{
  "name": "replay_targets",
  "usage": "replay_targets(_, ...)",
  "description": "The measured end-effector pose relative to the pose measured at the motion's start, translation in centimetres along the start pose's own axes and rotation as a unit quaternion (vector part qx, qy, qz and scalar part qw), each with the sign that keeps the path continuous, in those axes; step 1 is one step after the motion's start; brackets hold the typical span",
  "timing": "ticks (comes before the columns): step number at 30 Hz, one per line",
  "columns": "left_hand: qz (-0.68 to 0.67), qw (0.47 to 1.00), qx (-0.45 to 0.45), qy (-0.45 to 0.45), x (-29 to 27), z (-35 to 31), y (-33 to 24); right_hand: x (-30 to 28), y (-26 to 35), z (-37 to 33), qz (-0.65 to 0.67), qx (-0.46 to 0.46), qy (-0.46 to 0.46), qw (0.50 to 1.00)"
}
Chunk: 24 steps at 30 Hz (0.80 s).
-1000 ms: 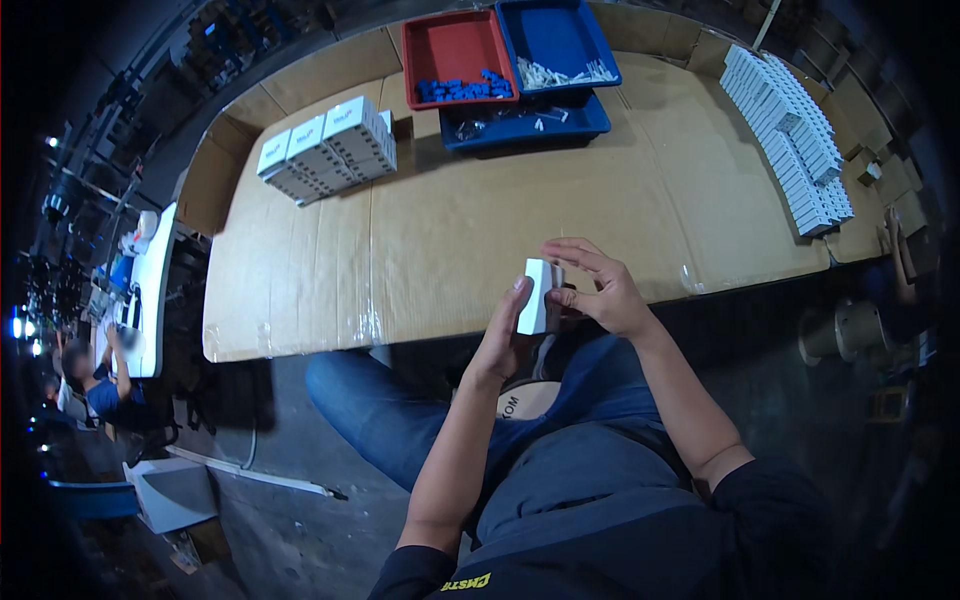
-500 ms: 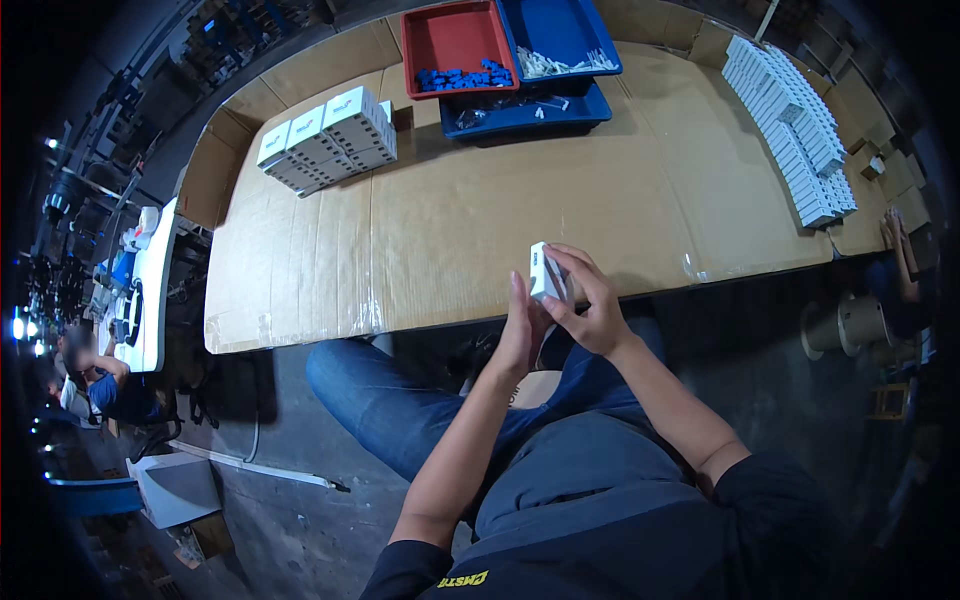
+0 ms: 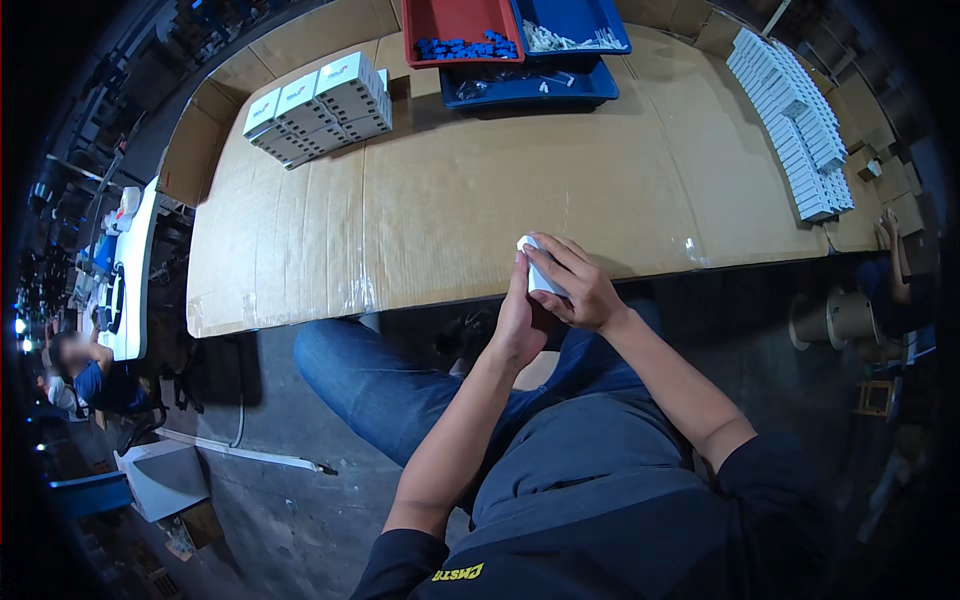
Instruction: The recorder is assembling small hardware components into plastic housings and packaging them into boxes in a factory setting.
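White box [image 3: 543, 281]: tilted between your two hands at the near edge of the table, much of its body covered by your fingers.
Left hand [image 3: 518, 327]: closed on the box from the left and below, your thumb raised along its side; the other fingers are mostly hidden.
Right hand [image 3: 588, 293]: clamped on the same box from the right, your fingers laid over its upper part and your thumb lower down.
Table [image 3: 450, 205]: cardboard-covered, spread before you, with raised cardboard walls along its far side.
Red tray [image 3: 456, 18]: at the far side, small blue parts gathered in its near end.
Blue tray [image 3: 568, 12]: beside the red one, holding slim white pieces.
Lower blue tray [image 3: 530, 98]: beneath those two, its few contents too small to tell.
Stacked white boxes [image 3: 325, 105]: far left of you, tops printed, dark marks down their sides.
White block rows [image 3: 790, 125]: packed closely along the right side.
Co-worker [image 3: 103, 382]: seated well apart to your left, near a white table [image 3: 137, 290].
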<state>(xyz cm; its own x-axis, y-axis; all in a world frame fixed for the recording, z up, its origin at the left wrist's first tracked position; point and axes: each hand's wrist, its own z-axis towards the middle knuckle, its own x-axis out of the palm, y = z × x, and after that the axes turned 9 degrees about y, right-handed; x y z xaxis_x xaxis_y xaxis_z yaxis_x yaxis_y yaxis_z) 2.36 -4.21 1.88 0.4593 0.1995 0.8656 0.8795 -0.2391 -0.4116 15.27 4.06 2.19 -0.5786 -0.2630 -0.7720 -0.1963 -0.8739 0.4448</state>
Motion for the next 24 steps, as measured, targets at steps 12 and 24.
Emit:
replay_targets(12,-0.005,1.0,-0.016,0.001,0.7,-0.9,-1.1,-1.7,0.5,1.8,0.074,-0.005,0.044,0.996)
replay_targets(24,-0.16,0.983,-0.042,0.085,-0.4,-1.5,-2.4,-0.8,-0.5,0.3,0.099,0.005,0.084,0.991)
